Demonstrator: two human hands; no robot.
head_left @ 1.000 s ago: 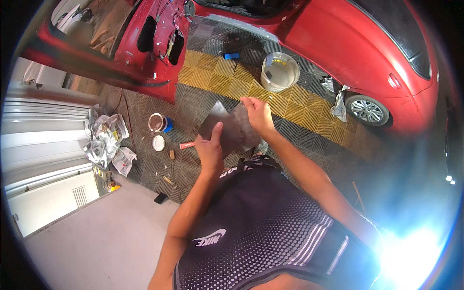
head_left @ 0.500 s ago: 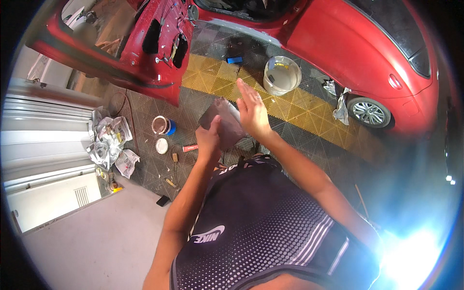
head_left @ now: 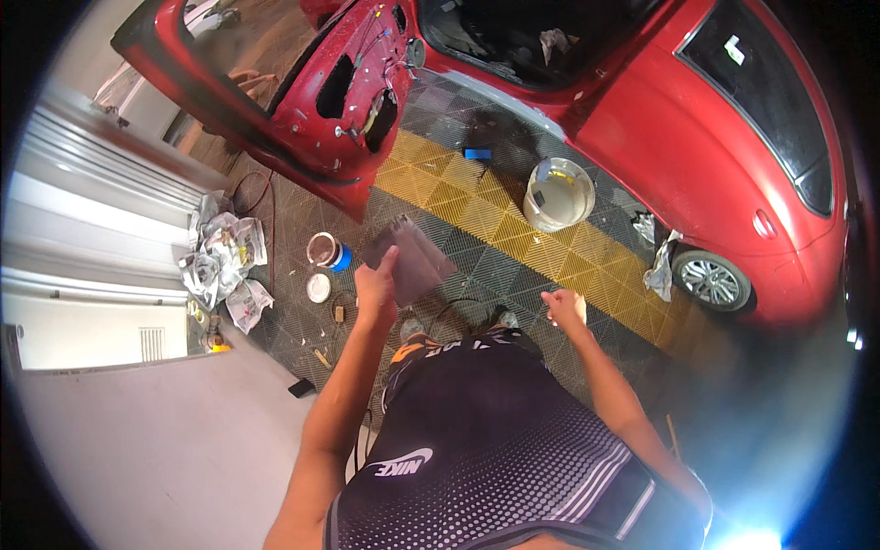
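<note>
My left hand [head_left: 376, 291] grips a dark brownish-grey rectangular sheet [head_left: 414, 262] by its near left corner, the thumb lying on top. The sheet is held out flat over the floor; I cannot tell what it is made of. Off to the right, apart from the sheet, my right hand [head_left: 563, 309] is closed with its fingers curled. A small pale patch shows at its outer side, too small to name.
A whitish bucket [head_left: 559, 213] and a blue block [head_left: 477, 154] stand on the tiled floor. Ahead is a red car [head_left: 678, 156] with its stripped door [head_left: 316, 119] swung wide. At left sit an open tin [head_left: 324, 249], a round lid [head_left: 318, 288] and crumpled newspaper [head_left: 223, 257].
My right hand has moved away from the sheet, down and to the right, and its fingers have curled. My left hand still holds the sheet, slightly lower. The whole view has shifted.
</note>
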